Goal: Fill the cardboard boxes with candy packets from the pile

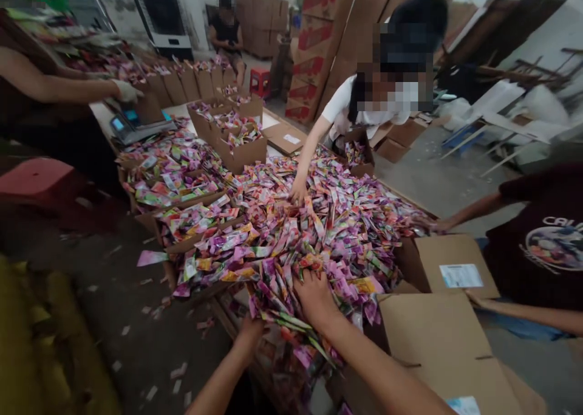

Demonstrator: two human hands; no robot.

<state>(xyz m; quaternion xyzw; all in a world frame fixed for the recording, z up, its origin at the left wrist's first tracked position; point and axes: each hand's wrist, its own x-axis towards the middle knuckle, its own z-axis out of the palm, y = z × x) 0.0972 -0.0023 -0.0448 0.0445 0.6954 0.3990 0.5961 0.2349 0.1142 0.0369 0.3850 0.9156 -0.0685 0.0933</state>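
The right hand (pixel 314 299) lies palm-down w/ fingers spread and dug into the near edge of the heap of sachets (pixel 291 233); it presses on them, not clamped round any one. The left hand (pixel 249 330) sits just below that edge, under the overhang of packets. I can't tell if it's cupped or closed, as the fingers are hidden by the packets.

The heap covers the counter (pixel 273 122) from right under the hands to well beyond them, and spills into the open trays (pixel 191 217) off to the left hand's side.

Risks as I see it:
- The edge at the hands already overhangs. One hard rake w/ the right hand and more than the left hand can catch likely slides to the floor (pixel 113 293), where loose bits already lie.
- The open carton (pixel 432 330) sits right beside the right forearm. An elbow swing could knock its flap or shove it.
- Across the heap, a co-worker's hand (pixel 298 190) is in the same pile, and another person's hand (pixel 439 225) reaches in beyond the right hand. Pulling from several sides may shift the heap, and fingers could collide.
- Thin packets, so squeezing a fistful could crease or burst some.
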